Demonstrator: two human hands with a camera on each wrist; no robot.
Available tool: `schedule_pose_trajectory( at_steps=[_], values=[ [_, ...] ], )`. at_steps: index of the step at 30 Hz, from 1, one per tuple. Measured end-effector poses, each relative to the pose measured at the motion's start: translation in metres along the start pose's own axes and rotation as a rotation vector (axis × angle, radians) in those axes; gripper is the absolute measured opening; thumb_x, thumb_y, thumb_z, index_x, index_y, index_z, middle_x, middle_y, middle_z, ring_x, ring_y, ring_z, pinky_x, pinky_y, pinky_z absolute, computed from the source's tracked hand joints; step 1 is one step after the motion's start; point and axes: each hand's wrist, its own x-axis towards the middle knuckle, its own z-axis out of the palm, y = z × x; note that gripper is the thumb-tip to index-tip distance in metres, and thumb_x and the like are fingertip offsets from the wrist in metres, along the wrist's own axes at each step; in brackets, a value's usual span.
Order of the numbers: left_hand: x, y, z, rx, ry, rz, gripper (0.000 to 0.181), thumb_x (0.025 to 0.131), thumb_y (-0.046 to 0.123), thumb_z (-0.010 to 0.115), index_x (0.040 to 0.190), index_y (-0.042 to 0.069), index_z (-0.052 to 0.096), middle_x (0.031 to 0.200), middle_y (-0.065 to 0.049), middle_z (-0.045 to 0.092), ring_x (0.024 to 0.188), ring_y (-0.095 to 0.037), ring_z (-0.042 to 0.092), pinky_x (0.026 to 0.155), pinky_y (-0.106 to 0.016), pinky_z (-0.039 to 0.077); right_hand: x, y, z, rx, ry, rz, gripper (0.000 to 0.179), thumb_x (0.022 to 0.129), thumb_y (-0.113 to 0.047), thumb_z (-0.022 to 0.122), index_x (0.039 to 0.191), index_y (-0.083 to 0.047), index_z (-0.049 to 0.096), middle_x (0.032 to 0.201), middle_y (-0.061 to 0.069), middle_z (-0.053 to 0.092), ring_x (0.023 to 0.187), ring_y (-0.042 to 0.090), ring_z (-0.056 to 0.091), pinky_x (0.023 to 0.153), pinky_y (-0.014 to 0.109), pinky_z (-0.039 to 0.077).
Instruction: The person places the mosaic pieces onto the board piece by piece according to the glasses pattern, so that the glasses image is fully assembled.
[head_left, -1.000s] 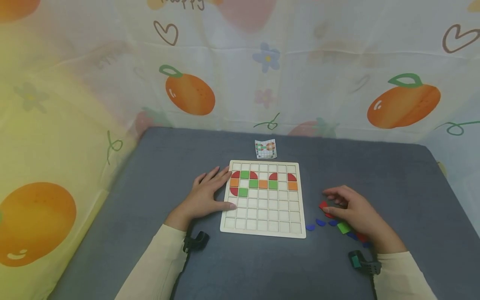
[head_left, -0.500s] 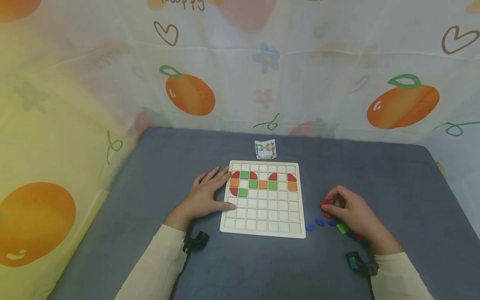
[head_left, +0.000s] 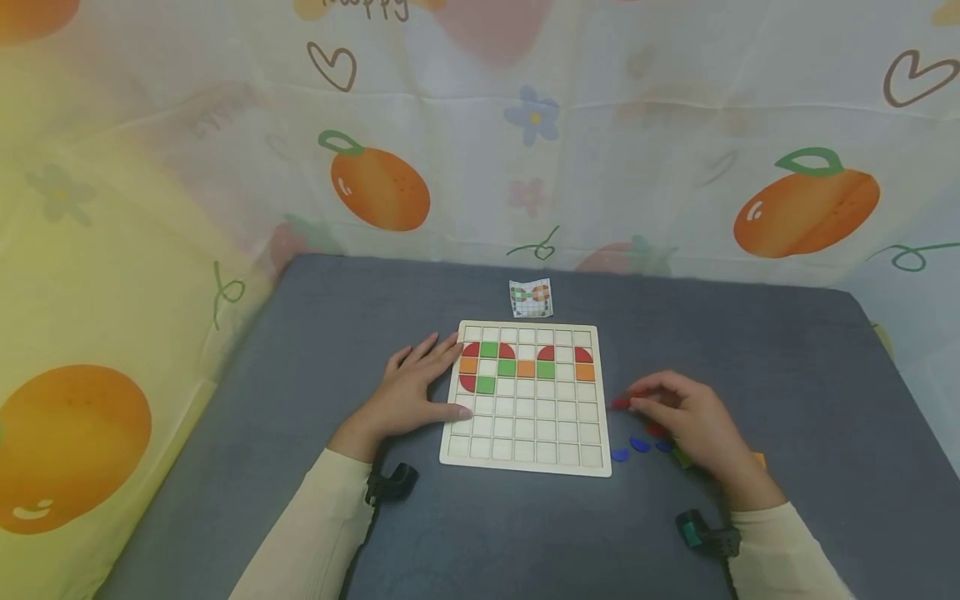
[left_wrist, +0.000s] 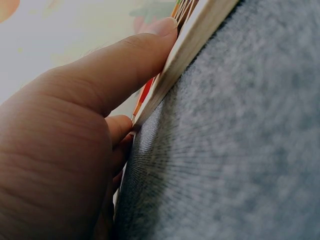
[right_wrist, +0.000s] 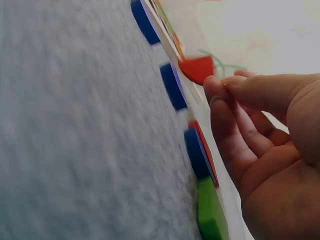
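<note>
A pale wooden grid board (head_left: 536, 429) lies on the grey table, with red quarter-circle tiles and green and orange square tiles in its upper rows. My left hand (head_left: 412, 385) rests on the board's left edge, fingers spread and straight, thumb on the rim; the left wrist view shows this thumb (left_wrist: 135, 57) close up. Just right of the board, my right hand (head_left: 693, 425) pinches a red quarter-circle tile (right_wrist: 197, 69) between thumb and fingertips, raised off the table. Below that hand lie several blue pieces (head_left: 639, 444), a red piece (head_left: 656, 430) and a green tile (right_wrist: 211, 212).
A small printed card (head_left: 531, 298) with a coloured grid pattern lies behind the board. An orange piece (head_left: 760, 459) shows beside the right wrist. A patterned cloth (head_left: 480, 167) hangs behind the table's far edge.
My right hand has closed its thumb and fingers on a red quarter-circle tile, lifted it and moved left toward the board. The left hand and board have stayed put.
</note>
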Motion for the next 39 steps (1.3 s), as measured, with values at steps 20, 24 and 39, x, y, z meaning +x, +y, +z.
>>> schedule_pose_trajectory(
  at_steps=[20,24,39],
  values=[
    [0.0,0.0,0.0,0.0,0.001,0.0,0.111,0.087,0.068,0.083,0.174,0.02,0.032,0.179,0.006,0.02,0.166,-0.025,0.007,0.126,-0.06,0.004,0.002,-0.002,0.012,-0.232,-0.114,-0.167,0.016,0.095,-0.011,0.088,0.108,-0.012,0.079,0.099,-0.005,0.062,0.085,0.016,0.055,0.072,0.033,0.048],
    [0.0,0.0,0.0,-0.002,0.002,0.002,0.111,0.087,0.069,0.082,0.173,0.021,0.032,0.179,0.006,0.021,0.166,-0.025,0.008,0.126,-0.06,0.004,0.002,-0.004,0.013,-0.213,-0.106,-0.134,0.019,0.095,-0.008,0.086,0.108,-0.012,0.072,0.091,-0.005,0.062,0.079,0.016,0.056,0.068,0.033,0.047],
    [0.0,-0.001,0.001,-0.002,0.009,0.005,0.112,0.086,0.069,0.083,0.173,0.02,0.032,0.179,0.007,0.02,0.166,-0.024,0.008,0.126,-0.06,0.004,0.007,-0.021,0.029,0.01,-0.046,-0.056,0.022,0.098,-0.007,0.084,0.12,-0.005,0.081,0.108,0.004,0.076,0.086,0.018,0.073,0.078,0.028,0.058]
  ],
)
